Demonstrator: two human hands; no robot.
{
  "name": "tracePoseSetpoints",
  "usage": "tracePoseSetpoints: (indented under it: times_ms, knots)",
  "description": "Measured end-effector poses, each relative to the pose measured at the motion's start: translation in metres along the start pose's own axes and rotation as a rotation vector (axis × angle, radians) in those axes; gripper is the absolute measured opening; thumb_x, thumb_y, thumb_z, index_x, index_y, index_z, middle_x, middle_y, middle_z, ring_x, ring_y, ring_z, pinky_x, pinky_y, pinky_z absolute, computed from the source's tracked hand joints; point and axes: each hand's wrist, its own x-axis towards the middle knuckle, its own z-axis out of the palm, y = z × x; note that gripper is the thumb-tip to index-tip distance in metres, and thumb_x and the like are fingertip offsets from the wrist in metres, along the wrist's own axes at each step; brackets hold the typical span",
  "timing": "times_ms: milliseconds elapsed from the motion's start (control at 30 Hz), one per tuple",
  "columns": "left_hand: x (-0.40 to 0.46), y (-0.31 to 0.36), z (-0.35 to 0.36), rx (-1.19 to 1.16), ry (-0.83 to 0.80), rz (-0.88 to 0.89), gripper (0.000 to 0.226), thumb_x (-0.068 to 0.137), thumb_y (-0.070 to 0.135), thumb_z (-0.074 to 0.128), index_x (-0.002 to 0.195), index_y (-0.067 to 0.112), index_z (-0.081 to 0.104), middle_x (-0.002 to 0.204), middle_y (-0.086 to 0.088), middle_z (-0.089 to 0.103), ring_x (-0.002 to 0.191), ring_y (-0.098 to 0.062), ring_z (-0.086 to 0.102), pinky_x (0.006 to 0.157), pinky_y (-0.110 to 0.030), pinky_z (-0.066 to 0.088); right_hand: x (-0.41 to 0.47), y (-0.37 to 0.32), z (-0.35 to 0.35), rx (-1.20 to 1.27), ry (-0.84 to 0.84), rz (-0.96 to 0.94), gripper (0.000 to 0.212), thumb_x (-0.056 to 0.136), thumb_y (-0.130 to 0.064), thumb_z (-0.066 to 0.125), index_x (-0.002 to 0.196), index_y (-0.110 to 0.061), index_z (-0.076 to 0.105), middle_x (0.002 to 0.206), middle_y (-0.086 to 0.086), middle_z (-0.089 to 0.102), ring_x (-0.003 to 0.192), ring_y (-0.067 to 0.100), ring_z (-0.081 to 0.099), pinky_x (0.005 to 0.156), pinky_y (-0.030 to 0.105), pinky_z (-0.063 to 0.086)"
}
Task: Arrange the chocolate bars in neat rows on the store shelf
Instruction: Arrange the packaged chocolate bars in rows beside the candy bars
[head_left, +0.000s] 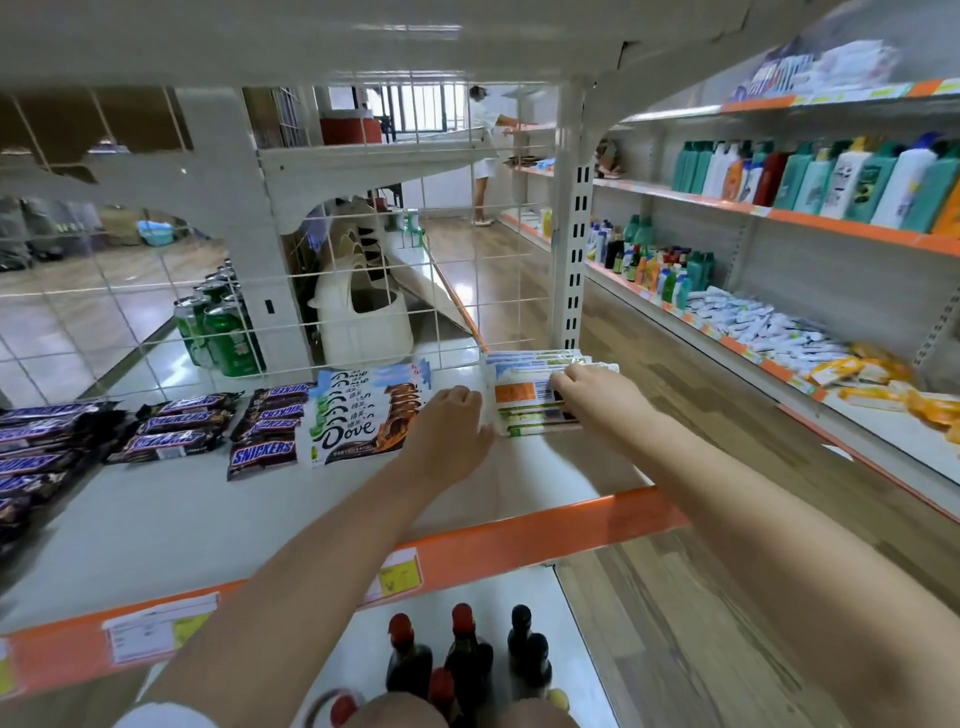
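Lying at the far left of the white shelf (156, 519), dark Snickers bars (31, 447) sit in overlapping rows that run off the frame edge. Just beside them a second group of Snickers (176, 426) lies fanned and slightly askew, and a third stack (267, 426) follows, its front bar turned to read upright while those behind read upside down. Behind these, past the wire grid at the back of the shelf, green cans (218, 332) stand in a cluster. Next comes a row of Dove bars (363, 410), overlapped like shingles, white wrappers with brown ends, touching the Snickers stack on one side. The left hand (449, 426) lies palm-down right of the Dove row, its fingers bent downward at the left edge of a stack of pale-wrapped bars (535, 395); whether it grips them or merely presses against them, I cannot tell. The right hand (597, 397) rests on top of that same stack at its right side, fingers curled over the upper bars and grasping them. The stack sits near the shelf's right end, close to the slotted upright post (571, 260). Along the front runs an orange price strip (519, 535), and below it dark bottles (462, 660) with red caps stand on the lower shelf.
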Motion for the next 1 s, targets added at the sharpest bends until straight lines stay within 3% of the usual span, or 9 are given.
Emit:
tracePoseSetpoints:
  times_ms: [167,233,267,333,500,633,733,833,1000]
  knots:
    - [-0.001,0.0,-0.001,0.01,-0.005,0.003,0.04,0.096,0.029,0.043,0.126,0.004,0.048,0.13,-0.011,0.051,0.119,-0.022,0.047,0.094,-0.029,0.04,-0.002,-0.002,-0.006,-0.146,-0.052,-0.082,0.03,0.093,-0.001,0.036,0.122,0.001,0.044,0.116,0.018,0.053,0.105,0.032,0.055,0.073,0.037,0.041]
    - [-0.003,-0.001,-0.002,0.013,-0.01,0.01,0.04,0.096,0.029,0.042,0.127,0.004,0.047,0.131,-0.011,0.05,0.12,-0.022,0.046,0.095,-0.028,0.04,-0.003,-0.001,-0.004,-0.233,0.087,-0.175,0.025,0.078,-0.004,0.062,0.102,0.006,0.057,0.091,0.018,0.061,0.078,0.03,0.062,0.054,0.03,0.038]
    - [-0.004,-0.001,-0.002,0.016,-0.012,0.014,0.04,0.096,0.029,0.042,0.128,0.004,0.047,0.131,-0.011,0.05,0.12,-0.022,0.046,0.095,-0.028,0.04,-0.002,-0.001,-0.005,-0.266,0.124,-0.196,0.027,0.059,-0.003,0.077,0.082,0.003,0.063,0.07,0.015,0.06,0.058,0.027,0.059,0.042,0.025,0.033]
    - [-0.006,-0.003,-0.003,0.026,-0.008,0.021,0.04,0.096,0.029,0.042,0.127,0.005,0.047,0.13,-0.01,0.05,0.12,-0.022,0.045,0.096,-0.029,0.039,-0.001,0.002,-0.001,-0.274,0.144,-0.217,0.032,0.033,0.001,0.081,0.057,-0.003,0.06,0.048,0.009,0.049,0.038,0.022,0.047,0.035,0.016,0.02]
    - [-0.011,-0.005,-0.011,0.058,0.016,0.021,0.034,0.095,0.03,0.044,0.117,0.006,0.051,0.123,-0.008,0.053,0.118,-0.021,0.046,0.095,-0.028,0.038,-0.001,0.0,-0.007,-0.3,0.174,-0.254,0.031,0.033,0.0,0.079,0.058,-0.004,0.06,0.052,0.008,0.049,0.041,0.02,0.043,0.036,0.016,0.019]
    - [-0.016,-0.004,-0.02,0.086,0.044,0.034,0.041,0.095,0.031,0.045,0.127,0.006,0.044,0.134,-0.008,0.045,0.127,-0.021,0.038,0.103,-0.027,0.032,-0.013,-0.011,-0.034,-0.303,0.114,-0.167,0.031,0.079,-0.009,0.062,0.107,0.002,0.057,0.099,0.015,0.058,0.086,0.028,0.057,0.05,0.027,0.037]
    - [-0.024,-0.002,-0.028,0.159,0.059,0.049,0.059,0.096,0.034,0.045,0.144,0.006,0.023,0.152,-0.009,0.022,0.141,-0.023,0.018,0.114,-0.03,0.018,-0.021,-0.021,-0.041,-0.38,0.136,-0.207,0.04,0.042,-0.005,0.084,0.077,0.001,0.066,0.066,0.013,0.058,0.06,0.028,0.058,0.037,0.023,0.043]
    - [-0.03,-0.004,-0.036,0.279,0.046,0.072,0.068,0.098,0.035,0.042,0.148,0.004,0.009,0.156,-0.01,0.009,0.144,-0.024,0.008,0.117,-0.032,0.005,-0.023,-0.028,-0.045,-0.437,0.252,-0.223,0.022,0.046,-0.009,0.076,0.065,-0.01,0.065,0.056,0.002,0.055,0.05,0.02,0.055,0.036,0.018,0.038]
    - [-0.047,-0.007,-0.05,0.312,0.067,0.067,0.071,0.098,0.037,0.041,0.148,0.003,0.004,0.156,-0.011,0.008,0.144,-0.024,0.008,0.117,-0.031,0.002,-0.044,-0.051,-0.075,-0.388,0.545,-0.335,0.015,0.051,-0.012,0.067,0.066,-0.012,0.068,0.057,0.0,0.056,0.048,0.015,0.054,0.037,0.018,0.033]
